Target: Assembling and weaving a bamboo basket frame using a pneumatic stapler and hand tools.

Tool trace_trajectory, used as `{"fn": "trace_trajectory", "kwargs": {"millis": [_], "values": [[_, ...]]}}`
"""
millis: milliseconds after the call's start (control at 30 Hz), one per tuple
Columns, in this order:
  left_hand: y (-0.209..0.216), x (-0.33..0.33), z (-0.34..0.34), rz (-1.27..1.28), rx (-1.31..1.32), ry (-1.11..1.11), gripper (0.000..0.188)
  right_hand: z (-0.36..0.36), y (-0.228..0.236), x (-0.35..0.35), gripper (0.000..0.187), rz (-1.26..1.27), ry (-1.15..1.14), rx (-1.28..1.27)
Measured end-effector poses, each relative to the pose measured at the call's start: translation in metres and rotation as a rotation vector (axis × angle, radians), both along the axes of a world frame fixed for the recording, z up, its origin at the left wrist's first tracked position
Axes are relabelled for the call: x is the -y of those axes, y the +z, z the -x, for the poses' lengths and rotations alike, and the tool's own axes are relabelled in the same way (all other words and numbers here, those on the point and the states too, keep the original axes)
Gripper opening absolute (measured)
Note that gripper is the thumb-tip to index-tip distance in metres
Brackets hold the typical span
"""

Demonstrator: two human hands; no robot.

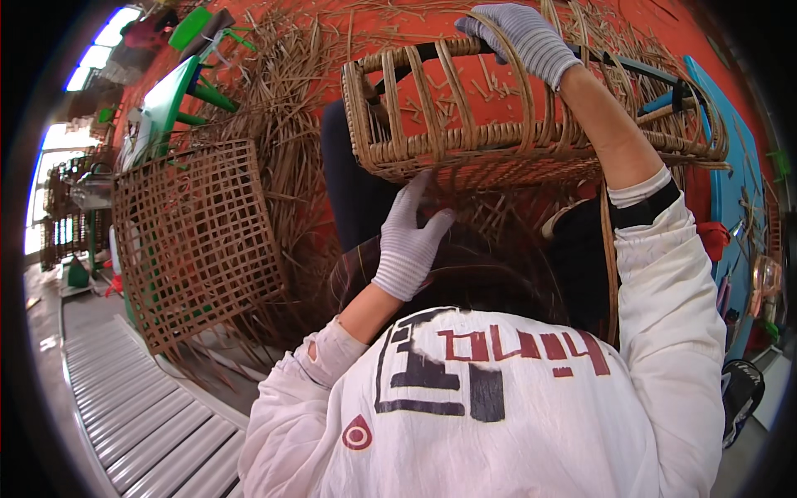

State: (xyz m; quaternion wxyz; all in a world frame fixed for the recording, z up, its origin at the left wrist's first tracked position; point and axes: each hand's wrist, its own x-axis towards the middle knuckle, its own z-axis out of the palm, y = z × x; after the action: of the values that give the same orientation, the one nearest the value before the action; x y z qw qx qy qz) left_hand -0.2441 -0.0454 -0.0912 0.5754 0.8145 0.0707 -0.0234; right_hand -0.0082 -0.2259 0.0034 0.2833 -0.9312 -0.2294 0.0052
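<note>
A partly woven rattan basket frame [386,149], with black metal bars showing along its far side, lies tilted across my lap. Its flat strips wrap over the near edge, and a woven mesh side hangs below. My right hand [527,41], in a striped grey-white glove, curls over the far bar of the frame; a loose strip arcs across its fingers. Lower down, my left hand [408,245], gloved too, has thumb and fingers apart. Its fingertips reach up to the underside of the weave, and their tips are partly hidden there.
To the left a brown woven lattice panel [203,241] leans beside a roller conveyor [149,407]. Loose strips [286,108] lie heaped on the red floor [340,62]. A green stool [170,95] stands at far left, and a blue table [730,183] with tools at right.
</note>
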Motion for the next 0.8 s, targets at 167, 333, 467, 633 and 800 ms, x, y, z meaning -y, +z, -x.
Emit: {"fn": "trace_trajectory", "kwargs": {"millis": [167,333,467,633,800], "values": [[-0.012,0.002,-0.004,0.063,0.015,-0.010,0.053,0.003,0.005,-0.003,0.036,-0.008,-0.006,-0.017],[0.010,0.011,0.001,-0.192,0.128,-0.144,0.043,-0.010,-0.009,-0.001,0.032,-0.011,-0.014,0.009],[0.069,0.010,-0.011,-0.368,0.537,-0.168,0.033,-0.024,-0.030,0.001,0.042,-0.049,0.011,0.088],[0.103,0.008,-0.045,-0.611,0.805,-0.124,0.035,-0.020,-0.025,0.004,0.044,0.116,0.025,0.158],[0.096,0.011,-0.056,-0.890,0.788,-0.296,0.037,-0.009,-0.022,0.001,0.042,0.066,0.013,0.137]]}}
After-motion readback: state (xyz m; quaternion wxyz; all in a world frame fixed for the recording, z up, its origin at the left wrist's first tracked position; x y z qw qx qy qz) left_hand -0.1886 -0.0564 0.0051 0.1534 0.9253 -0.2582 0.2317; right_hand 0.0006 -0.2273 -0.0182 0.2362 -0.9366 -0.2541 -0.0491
